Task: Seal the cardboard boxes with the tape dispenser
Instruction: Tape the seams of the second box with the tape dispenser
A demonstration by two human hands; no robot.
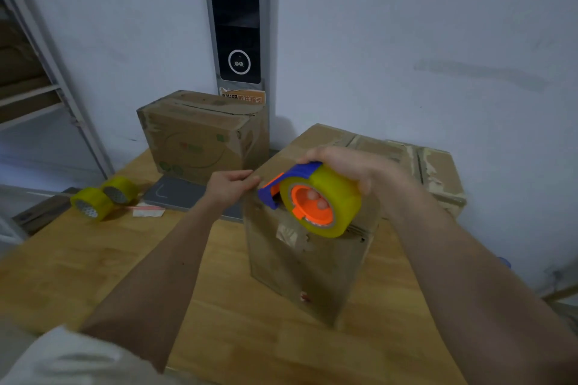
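Note:
A cardboard box stands upright in the middle of the wooden table. My right hand grips the tape dispenser, blue and orange with a yellowish tape roll, held at the box's top. Several of its fingers show through the orange core. My left hand pinches the tape's free end at the box's upper left corner, just left of the dispenser's blue blade. A second cardboard box stands at the back against the wall. A third, flatter box lies behind my right hand.
Two spare rolls of yellowish tape lie at the table's left edge beside a scrap of paper. A grey mat lies before the back box. A metal shelf frame stands at left.

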